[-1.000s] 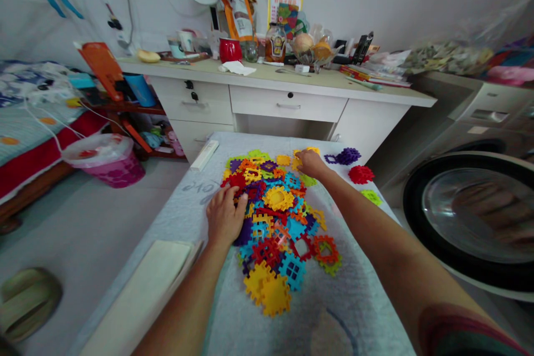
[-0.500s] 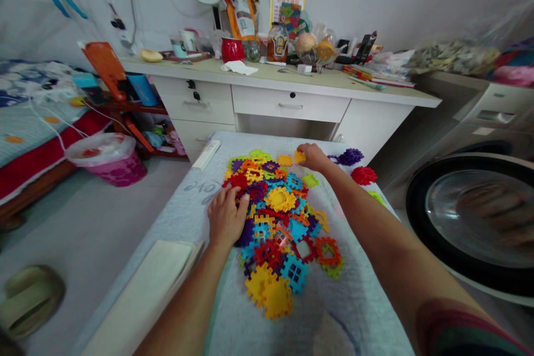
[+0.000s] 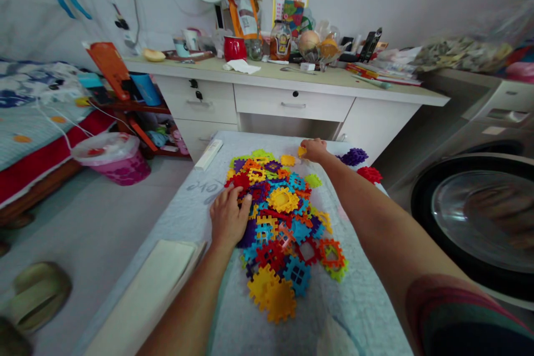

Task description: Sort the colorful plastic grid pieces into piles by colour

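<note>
A heap of colourful plastic interlocking tiles point(image 3: 283, 200) with notched edges lies along the middle of the cloth-covered table point(image 3: 187, 211). My left hand point(image 3: 229, 214) rests with fingers spread on the heap's left edge, touching a red tile point(image 3: 238, 181). At the far side of the table my right hand point(image 3: 315, 150) grips a small yellow tile point(image 3: 302, 151), partly covered by the fingers. Another yellow tile point(image 3: 287, 160) lies just left of it. Past my right forearm sit a purple cluster of tiles point(image 3: 354, 156) and a red cluster point(image 3: 369, 174).
A white box point(image 3: 208, 154) lies at the table's far left corner, and a long pale board point(image 3: 146, 289) along its left edge. Behind stands a white desk point(image 3: 292, 103) loaded with jars and packets. A washing machine point(image 3: 475, 211) is at the right, a pink bin point(image 3: 112, 161) at the left.
My right hand, with the yellow tile, has shifted slightly away from me and to the right. My left hand stays in place on the heap. The whole view has moved a little.
</note>
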